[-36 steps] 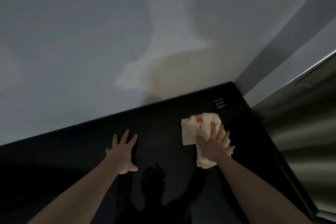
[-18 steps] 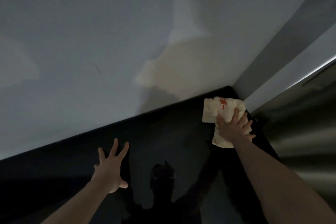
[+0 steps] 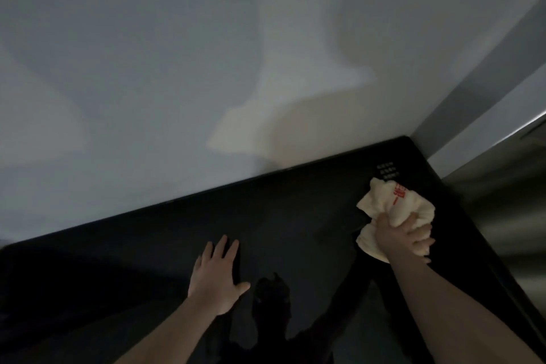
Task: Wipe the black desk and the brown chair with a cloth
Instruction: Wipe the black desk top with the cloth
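A glossy black desk (image 3: 147, 245) fills the lower half of the view and runs up to a pale wall. A cream cloth (image 3: 393, 204) with red print lies bunched on the desk near its far right corner. My right hand (image 3: 401, 236) presses down on the cloth's near part, with the fingers curled into the fabric. My left hand (image 3: 218, 275) rests flat on the desk near the middle, fingers spread, holding nothing. The brown chair is out of sight.
A small white printed label (image 3: 387, 171) sits on the desk just beyond the cloth. A grey wall strip and a brushed metal surface (image 3: 508, 216) stand along the desk's right edge. The room is dim, and my shadow falls on the desk.
My right hand has drawn the cloth back from the far corner toward me and now bunches it in curled fingers. My left hand stays planted flat on the desk.
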A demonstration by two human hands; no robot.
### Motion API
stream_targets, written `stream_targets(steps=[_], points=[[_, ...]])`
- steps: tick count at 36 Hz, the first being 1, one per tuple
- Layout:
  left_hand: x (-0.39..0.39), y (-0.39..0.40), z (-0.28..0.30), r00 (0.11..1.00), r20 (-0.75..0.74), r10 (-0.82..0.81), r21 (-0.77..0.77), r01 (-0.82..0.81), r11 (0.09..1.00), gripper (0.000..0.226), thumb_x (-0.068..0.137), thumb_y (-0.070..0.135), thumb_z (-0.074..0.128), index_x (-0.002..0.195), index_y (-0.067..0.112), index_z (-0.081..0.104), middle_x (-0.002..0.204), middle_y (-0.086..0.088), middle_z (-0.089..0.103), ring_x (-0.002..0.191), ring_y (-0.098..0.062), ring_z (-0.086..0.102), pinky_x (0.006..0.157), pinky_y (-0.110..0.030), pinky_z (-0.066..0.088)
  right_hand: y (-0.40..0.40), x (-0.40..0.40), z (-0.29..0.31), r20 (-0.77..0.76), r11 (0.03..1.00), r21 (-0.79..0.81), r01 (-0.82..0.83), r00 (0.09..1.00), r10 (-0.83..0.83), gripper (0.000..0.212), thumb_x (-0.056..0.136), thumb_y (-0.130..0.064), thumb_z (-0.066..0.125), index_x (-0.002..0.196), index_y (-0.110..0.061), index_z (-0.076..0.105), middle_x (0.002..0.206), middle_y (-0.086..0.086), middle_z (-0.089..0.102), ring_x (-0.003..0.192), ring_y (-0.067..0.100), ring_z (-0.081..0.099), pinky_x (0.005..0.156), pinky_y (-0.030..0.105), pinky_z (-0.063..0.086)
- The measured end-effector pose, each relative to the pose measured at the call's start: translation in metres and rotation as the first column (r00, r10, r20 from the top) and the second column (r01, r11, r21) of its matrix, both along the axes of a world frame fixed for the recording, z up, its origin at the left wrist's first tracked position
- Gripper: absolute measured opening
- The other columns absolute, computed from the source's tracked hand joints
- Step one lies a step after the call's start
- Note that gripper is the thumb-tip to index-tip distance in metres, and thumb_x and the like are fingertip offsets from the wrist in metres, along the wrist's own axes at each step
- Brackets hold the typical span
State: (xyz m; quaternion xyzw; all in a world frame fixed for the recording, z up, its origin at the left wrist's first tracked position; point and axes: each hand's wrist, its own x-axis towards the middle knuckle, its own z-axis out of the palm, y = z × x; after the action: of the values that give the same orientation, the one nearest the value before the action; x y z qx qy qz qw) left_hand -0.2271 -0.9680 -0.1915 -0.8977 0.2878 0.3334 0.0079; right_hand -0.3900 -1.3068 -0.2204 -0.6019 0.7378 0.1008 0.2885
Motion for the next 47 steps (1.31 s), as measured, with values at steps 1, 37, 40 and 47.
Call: stream_targets(steps=[1, 37, 40, 47], points=[[-0.001, 0.017, 0.001, 1.0, -0.003, -0.005, 0.014, 0.005, 1.0, 0.1, 0.09, 0.063, 0.06, 0.162, 0.031, -0.001, 0.17, 0.002, -0.009, 0.156, -0.029, -0.003, 0.126, -0.046, 0.012, 0.017, 0.003, 0.002, -0.001, 1.0, 0.006, -0.009, 1.0, 0.009, 0.083, 0.098, -0.07, 0.03, 0.16, -0.035, -0.01, 0.167, 0.001, -0.023, 0.153, 0.032, -0.017, 0.12, 0.063, -0.006], [-0.028, 0.025, 0.02, 0.952, 0.001, -0.306, -0.181, 0.301, 0.936, 0.079, 0.099, 0.05, 0.048, 0.16, 0.031, 0.003, 0.168, 0.0, -0.014, 0.155, -0.032, -0.015, 0.125, -0.052, 0.004, 0.237, -0.028, 0.014, 0.209, 0.854, 0.039, -0.518, 0.84, 0.5, 0.073, 0.101, -0.06, 0.041, 0.161, -0.039, 0.007, 0.17, -0.005, -0.008, 0.156, 0.025, -0.012, 0.126, 0.052, 0.001], [-0.028, 0.014, 0.009, 0.93, -0.044, -0.366, -0.044, 0.364, 0.93, 0.092, 0.096, 0.063, 0.045, 0.159, 0.031, -0.015, 0.162, -0.001, -0.032, 0.149, -0.036, -0.032, 0.12, -0.063, -0.003, 0.247, -0.03, 0.006, 0.185, 0.839, 0.015, -0.545, 0.826, 0.533, 0.068, 0.103, -0.059, 0.035, 0.161, -0.038, 0.009, 0.17, -0.005, -0.01, 0.155, 0.025, -0.018, 0.124, 0.052, -0.005], [-0.017, 0.048, -0.008, 0.931, -0.024, -0.365, -0.016, 0.365, 0.931, 0.084, 0.101, 0.062, 0.032, 0.158, 0.029, -0.02, 0.161, -0.004, -0.038, 0.146, -0.034, -0.037, 0.12, -0.065, -0.006, 0.279, -0.03, 0.006, 0.194, 0.804, -0.008, -0.594, 0.788, 0.584, 0.071, 0.102, -0.059, 0.036, 0.162, -0.039, 0.003, 0.169, -0.007, -0.013, 0.154, 0.024, -0.02, 0.123, 0.055, -0.007]])
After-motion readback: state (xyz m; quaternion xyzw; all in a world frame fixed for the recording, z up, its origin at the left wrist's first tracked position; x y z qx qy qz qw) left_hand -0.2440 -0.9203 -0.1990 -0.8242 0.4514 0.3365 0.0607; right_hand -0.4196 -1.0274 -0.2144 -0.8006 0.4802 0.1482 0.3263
